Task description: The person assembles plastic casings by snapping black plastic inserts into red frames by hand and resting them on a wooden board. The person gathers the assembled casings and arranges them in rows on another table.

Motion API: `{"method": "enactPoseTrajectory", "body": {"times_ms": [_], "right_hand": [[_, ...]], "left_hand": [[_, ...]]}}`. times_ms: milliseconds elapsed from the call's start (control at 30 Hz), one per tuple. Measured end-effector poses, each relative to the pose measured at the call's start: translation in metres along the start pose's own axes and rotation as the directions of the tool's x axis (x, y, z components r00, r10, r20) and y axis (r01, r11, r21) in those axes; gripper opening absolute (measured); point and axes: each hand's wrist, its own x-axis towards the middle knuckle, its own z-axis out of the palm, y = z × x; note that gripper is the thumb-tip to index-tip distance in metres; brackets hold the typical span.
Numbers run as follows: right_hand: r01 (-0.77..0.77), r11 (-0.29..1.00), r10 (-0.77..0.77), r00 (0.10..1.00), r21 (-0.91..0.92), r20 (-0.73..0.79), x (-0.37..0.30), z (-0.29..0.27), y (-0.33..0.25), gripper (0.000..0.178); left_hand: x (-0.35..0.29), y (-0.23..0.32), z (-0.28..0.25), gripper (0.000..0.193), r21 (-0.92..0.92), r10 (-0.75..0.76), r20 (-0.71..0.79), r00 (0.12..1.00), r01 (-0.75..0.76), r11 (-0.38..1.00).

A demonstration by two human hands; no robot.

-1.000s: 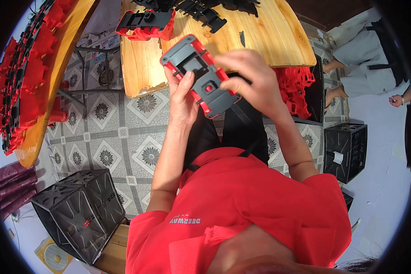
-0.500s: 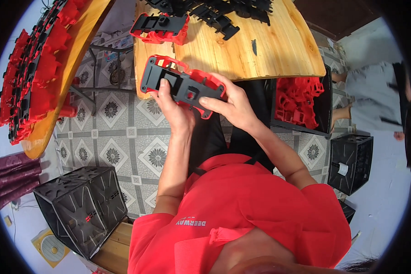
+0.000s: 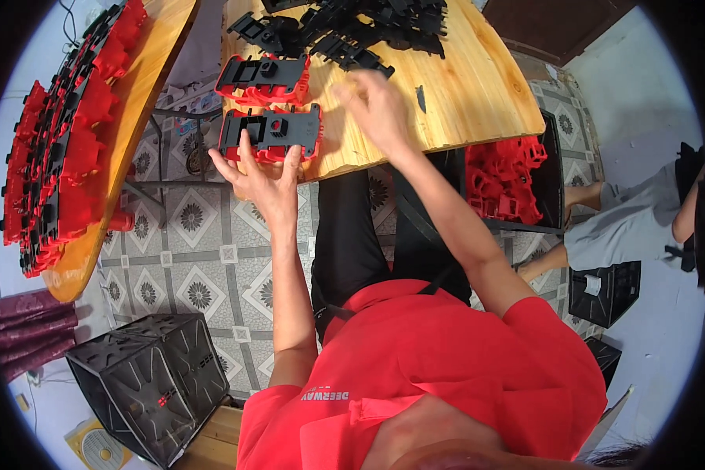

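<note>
Setting down seems the step in hand: left hand [image 3: 268,188], fingers spread, touches the red-and-black case [image 3: 301,127] at the tabletop's [image 3: 478,86] near-left edge, right hand [image 3: 379,114], blurred, fingers parted, hovers above mid-tabletop; next move likely calls for left-hand release.

There's passing room over the wooden tabletop [image 3: 478,86] at right; black frames [image 3: 407,19] bar the far part, red-and-black housings [image 3: 262,81] the left.

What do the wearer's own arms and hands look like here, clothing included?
Short red fabric sleeves cover the upper arms; the forearms are uncovered, with no watch, bracelet or cable visible. The left hand and right hand are ungloved; motion blur on the right hides finer details.
</note>
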Motion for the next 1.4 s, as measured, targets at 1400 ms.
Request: {"method": "enactPoseTrajectory", "body": {"times_ms": [1400], "right_hand": [[-0.783,0.566,0.555,0.133,0.256,-0.821,-0.114,-0.143,0.468,0.030]], "left_hand": [[-0.062,0.121,0.168,0.082,0.013,0.460,0.514,0.724,-0.543,0.840]]}}
